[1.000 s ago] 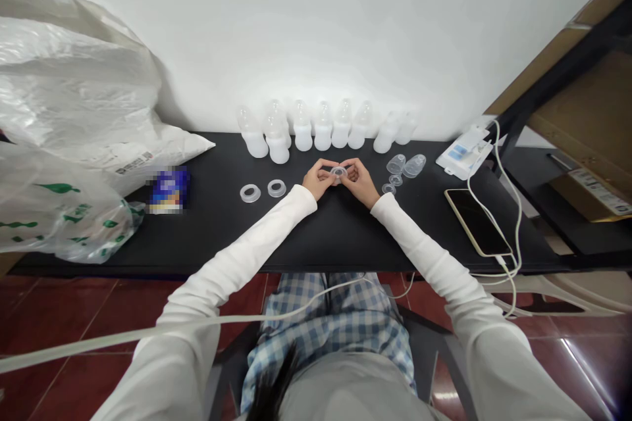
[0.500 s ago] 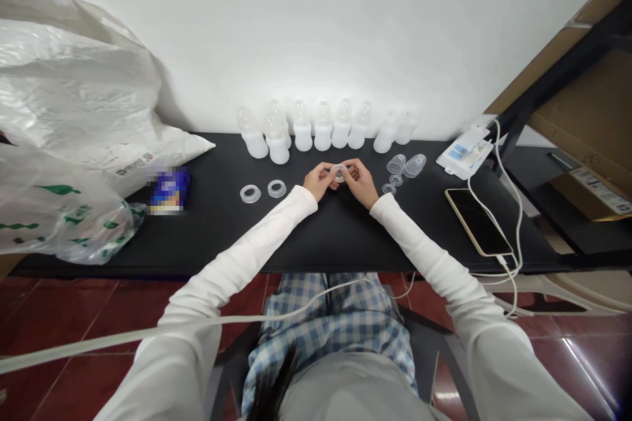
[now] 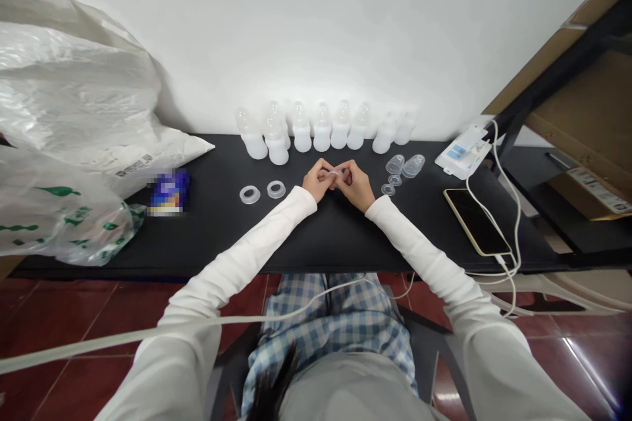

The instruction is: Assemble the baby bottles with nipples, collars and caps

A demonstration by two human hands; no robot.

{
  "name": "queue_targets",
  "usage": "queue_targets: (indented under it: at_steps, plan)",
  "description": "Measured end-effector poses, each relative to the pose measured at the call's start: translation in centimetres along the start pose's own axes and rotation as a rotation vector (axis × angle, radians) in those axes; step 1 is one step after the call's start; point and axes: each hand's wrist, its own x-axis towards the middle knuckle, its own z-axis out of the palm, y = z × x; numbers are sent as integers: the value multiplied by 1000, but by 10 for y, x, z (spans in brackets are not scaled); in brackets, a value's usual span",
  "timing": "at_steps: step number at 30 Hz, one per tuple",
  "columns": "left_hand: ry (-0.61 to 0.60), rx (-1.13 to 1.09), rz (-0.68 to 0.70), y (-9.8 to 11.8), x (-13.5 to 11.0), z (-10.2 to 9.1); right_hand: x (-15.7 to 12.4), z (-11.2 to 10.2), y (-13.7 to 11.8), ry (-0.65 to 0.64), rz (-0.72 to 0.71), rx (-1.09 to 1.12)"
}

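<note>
Over the middle of the black table, my left hand (image 3: 317, 180) and my right hand (image 3: 356, 184) meet, fingers pinched on a small translucent bottle collar ring (image 3: 337, 173). It is seen nearly edge-on, and fingertips hide much of it; whether a nipple sits in it I cannot tell. To the left lie two similar collar rings, one nearer (image 3: 276, 189) and one farther out (image 3: 249, 195). On the right are two clear dome caps (image 3: 413, 166) and two small clear nipples (image 3: 394, 179). Several white baby bottles (image 3: 322, 135) with clear caps stand behind my hands.
White bottles without visible dome caps (image 3: 384, 136) stand along the wall at right. A phone (image 3: 477, 222) with a cable and a white plastic case (image 3: 463, 152) lie further right. Plastic bags (image 3: 74, 99) and a blue packet (image 3: 169, 192) occupy the left. A cable crosses my lap.
The collar ring has tilted from a face-up view to nearly edge-on between my fingers. My right hand has shifted slightly left and turned. The things on the table stay put.
</note>
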Motion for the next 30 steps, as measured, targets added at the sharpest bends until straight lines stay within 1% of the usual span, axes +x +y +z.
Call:
queue_targets:
  at_steps: [3,5,7,8,10,12,14,16,18,21,23,27,30]
  plan:
    - [-3,-26,-9,-3,3,-2,2,-4,3,-70,-32,-20]
    - [15,-57,-30,-5,6,-3,5,-10,4,-128,-83,-43]
    - [48,-95,-63,-6,9,-4,9,-18,3,-135,-145,-113]
    - [65,-113,-79,-7,11,-4,13,-23,3,-102,-167,-167]
    - [87,-136,-101,-6,13,-5,22,-35,4,19,-167,-299]
    - [93,-151,-108,-5,15,-6,34,-51,9,166,-112,-438]
    - [90,-165,-112,-5,15,-6,50,-66,18,278,-35,-549]
    - [88,-169,-112,-6,15,-6,67,-78,29,346,9,-628]
    - [90,-153,-102,-8,15,-6,83,-85,39,367,33,-686]
    - [88,-127,-81,-12,15,-5,96,-86,48,341,106,-745]
    - [83,-128,-69,-14,16,-5,96,-83,48,312,159,-776]
    - [83,-138,-44,-18,17,-5,78,-75,33,261,178,-810]
    - [113,-99,34,-20,17,-6,60,-67,13,207,164,-813]
